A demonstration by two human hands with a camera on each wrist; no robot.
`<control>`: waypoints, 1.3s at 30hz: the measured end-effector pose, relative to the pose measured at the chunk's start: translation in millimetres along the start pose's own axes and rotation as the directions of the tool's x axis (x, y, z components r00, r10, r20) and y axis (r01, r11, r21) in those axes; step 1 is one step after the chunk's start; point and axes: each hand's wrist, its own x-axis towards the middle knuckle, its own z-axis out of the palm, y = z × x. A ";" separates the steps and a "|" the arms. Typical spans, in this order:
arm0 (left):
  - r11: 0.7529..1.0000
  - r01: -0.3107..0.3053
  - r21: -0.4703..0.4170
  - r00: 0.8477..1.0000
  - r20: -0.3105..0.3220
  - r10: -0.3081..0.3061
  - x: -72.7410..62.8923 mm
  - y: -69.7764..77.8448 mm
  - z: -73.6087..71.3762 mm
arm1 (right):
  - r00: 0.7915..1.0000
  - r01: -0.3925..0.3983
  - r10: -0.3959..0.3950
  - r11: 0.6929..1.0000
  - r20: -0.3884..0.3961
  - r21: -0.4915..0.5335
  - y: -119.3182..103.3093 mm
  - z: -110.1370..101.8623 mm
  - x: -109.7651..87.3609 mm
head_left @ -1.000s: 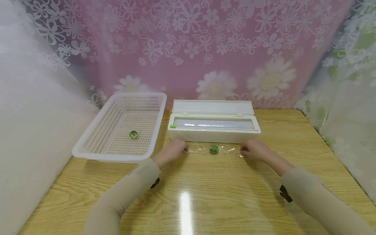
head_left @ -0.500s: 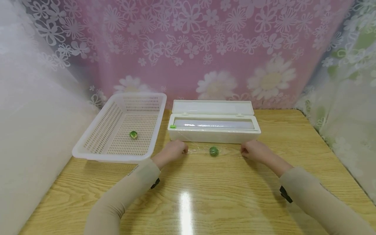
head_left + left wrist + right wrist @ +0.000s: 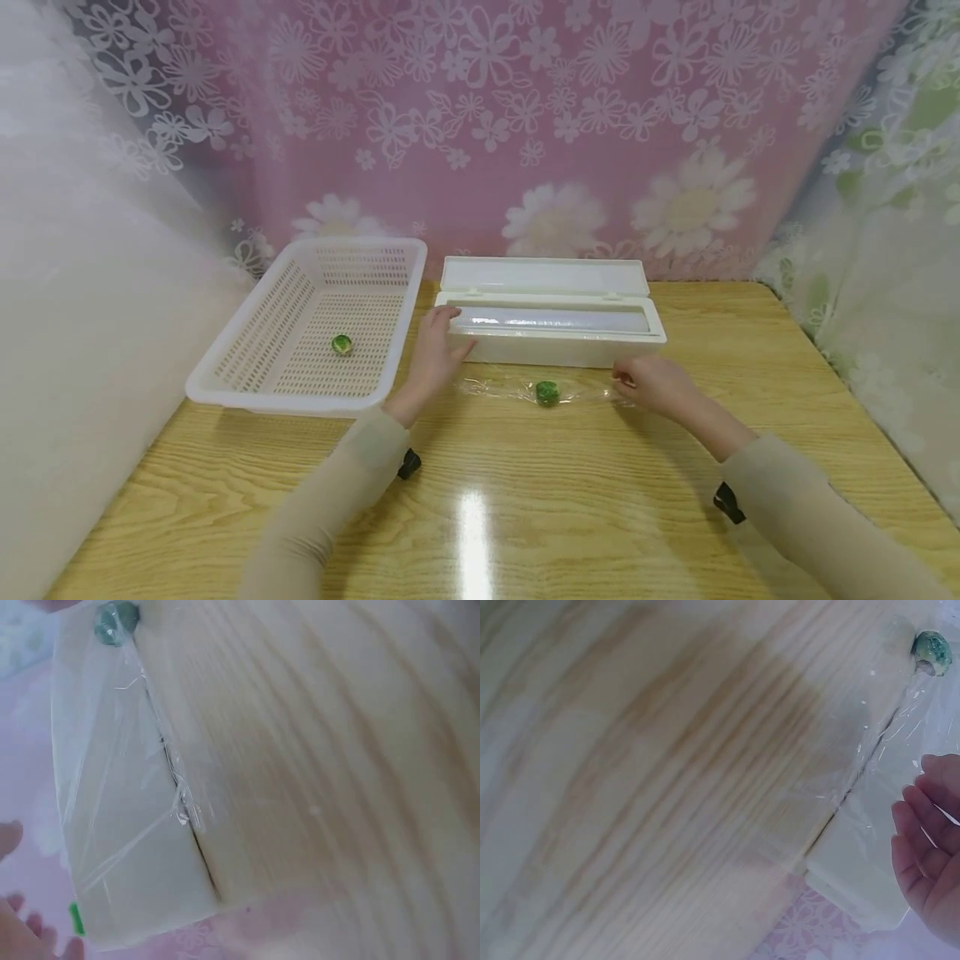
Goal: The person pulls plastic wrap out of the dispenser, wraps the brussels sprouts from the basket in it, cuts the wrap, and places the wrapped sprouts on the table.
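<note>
A Brussels sprout lies under a strip of clear cling film in front of the white cling film box. My left hand reaches to the box's left end, thumb and fingers spread apart. In the left wrist view, its fingertips are close beside the green slider, which the hand hides in the head view. At the film's right end, my right hand has its fingers curled and appears to pinch the film's edge; the exact contact is hard to see.
A white perforated basket stands on the left, with another Brussels sprout inside. The box's lid is raised, showing the film roll. Everything stands on a wooden table, before a floral curtain.
My left hand has let go of the film's left end and moved up to the box's left end, its fingers spreading. The sprout has shifted slightly nearer. My right hand has barely moved.
</note>
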 end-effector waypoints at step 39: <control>0.832 0.390 -0.394 0.886 -0.084 -0.455 11.8 -20.2 22.2 | 0.986 0.122 -0.081 0.948 -0.147 0.293 -38.0 -14.9 42.1</control>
